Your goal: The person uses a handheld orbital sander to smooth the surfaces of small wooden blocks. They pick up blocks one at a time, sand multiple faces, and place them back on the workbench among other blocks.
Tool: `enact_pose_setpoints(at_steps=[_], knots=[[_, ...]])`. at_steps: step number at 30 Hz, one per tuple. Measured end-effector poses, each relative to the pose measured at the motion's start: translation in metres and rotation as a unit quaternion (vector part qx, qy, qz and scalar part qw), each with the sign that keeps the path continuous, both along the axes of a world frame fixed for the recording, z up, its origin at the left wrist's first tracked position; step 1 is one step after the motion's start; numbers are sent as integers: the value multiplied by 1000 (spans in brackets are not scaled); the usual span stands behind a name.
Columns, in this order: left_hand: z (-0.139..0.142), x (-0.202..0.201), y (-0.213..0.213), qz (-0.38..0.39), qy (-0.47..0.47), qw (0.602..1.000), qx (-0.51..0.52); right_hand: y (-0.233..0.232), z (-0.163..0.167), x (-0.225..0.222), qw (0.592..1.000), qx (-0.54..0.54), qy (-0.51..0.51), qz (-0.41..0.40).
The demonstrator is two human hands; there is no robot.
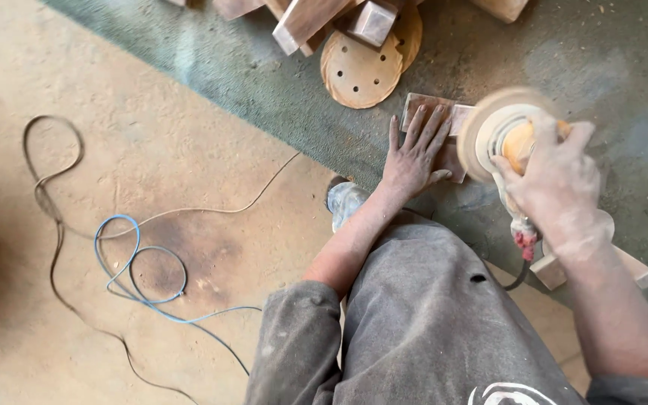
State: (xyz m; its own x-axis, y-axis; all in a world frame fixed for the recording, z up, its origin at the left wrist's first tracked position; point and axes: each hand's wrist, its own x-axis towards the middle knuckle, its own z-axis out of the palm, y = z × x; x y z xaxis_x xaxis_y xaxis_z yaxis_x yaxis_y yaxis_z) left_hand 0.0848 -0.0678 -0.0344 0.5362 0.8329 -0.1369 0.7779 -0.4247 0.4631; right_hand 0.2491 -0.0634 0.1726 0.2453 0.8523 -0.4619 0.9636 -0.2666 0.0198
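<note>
My left hand (414,154) lies flat with fingers spread on a small wooden piece (427,112) that rests on the dusty green mat (264,82). My right hand (556,184) grips a hand-held disc sander (500,135), orange-bodied, its round pad blurred and raised just right of the wooden piece. The sander's cord (523,270) drops past my wrist. My grey-clad knee (429,315) fills the lower middle.
Several wooden blocks (324,22) and round holed sanding discs (358,71) lie at the top of the mat. A blue cable (140,262) and a thin brown wire (46,195) loop over the sandy floor at left. Another wooden block (553,270) sits under my right forearm.
</note>
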Motion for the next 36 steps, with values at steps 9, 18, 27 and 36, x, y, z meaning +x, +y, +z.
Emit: enact_pose_setpoints(at_steps=[9, 18, 27, 36], knots=[[-14, 8, 2, -12, -1, 1000, 6, 18, -6, 17, 999, 42, -21, 3], [-15, 7, 1, -34, 32, 999, 6, 41, 2, 16, 998, 52, -6, -44], [-15, 11, 5, -30, 39, 999, -2, 9, 1, 5, 991, 23, 38, -128], [12, 1, -8, -64, 59, 996, -25, -86, -31, 58, 988, 3, 51, -149]])
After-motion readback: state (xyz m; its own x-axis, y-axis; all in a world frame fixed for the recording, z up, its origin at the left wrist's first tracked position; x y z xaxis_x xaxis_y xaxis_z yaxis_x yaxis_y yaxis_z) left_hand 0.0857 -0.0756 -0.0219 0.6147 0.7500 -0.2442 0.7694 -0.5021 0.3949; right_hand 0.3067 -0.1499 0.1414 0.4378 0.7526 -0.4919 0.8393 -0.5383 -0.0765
